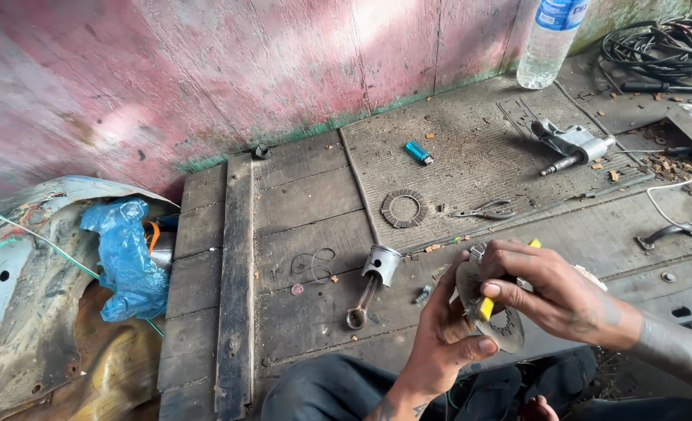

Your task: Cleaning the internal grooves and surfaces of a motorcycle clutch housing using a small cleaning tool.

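Floor: we sit on worn wooden planks [299, 203] with a ribbed mat [471, 148].
Wall: faded pink boards [206, 70].
Left hand [447, 335]: our grip pinches a metal disc [506, 331].
Right hand [552, 292]: our grip pinches a yellow-handled tool [487, 306].
Nearby: piston [379, 269].

Piston with rod [373, 277], blue lighter [419, 152], toothed ring [404, 209], pliers [486, 210] (all on planks), water bottle [549, 39].

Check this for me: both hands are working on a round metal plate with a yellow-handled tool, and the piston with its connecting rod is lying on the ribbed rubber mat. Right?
Not quite. The head view shows the piston with its connecting rod lying on the bare wooden planks, beside the ribbed rubber mat, not on it. The rest holds: both hands work the round metal plate with the yellow-handled tool.
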